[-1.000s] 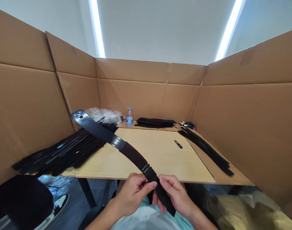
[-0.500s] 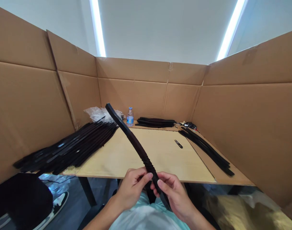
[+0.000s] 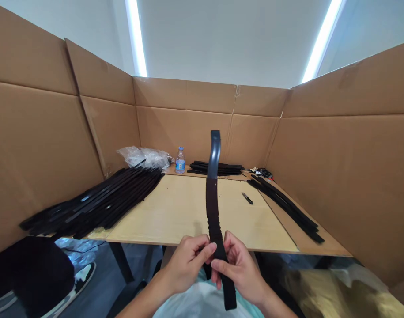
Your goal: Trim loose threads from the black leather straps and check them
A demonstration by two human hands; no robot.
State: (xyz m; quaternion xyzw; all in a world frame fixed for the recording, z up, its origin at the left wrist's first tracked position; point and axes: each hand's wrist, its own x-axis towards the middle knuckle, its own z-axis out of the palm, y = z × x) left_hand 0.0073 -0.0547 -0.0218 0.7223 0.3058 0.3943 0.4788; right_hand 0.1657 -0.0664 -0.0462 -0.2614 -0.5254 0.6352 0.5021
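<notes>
Pinching the black strip (image 3: pixel 213 165) by the tabletop (image 3: pixel 168 207) with left grip (image 3: pixel 205 253) and right grip (image 3: pixel 220 265), you look partway done: the dark sleeve (image 3: pixel 213 201) is on (wrinkly midway), but the shiny end (image 3: pixel 215 145) is bare.

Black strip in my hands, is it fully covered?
Only partly: the strip shows bare and glossy above its dark sleeve.

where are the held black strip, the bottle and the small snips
Held black strip (image 3: pixel 212 198), head view: on the matte stretch below its shiny end.
Bottle (image 3: pixel 180 166), head view: on its blue label.
Small snips (image 3: pixel 247 198), head view: about midway along the tool.
</notes>
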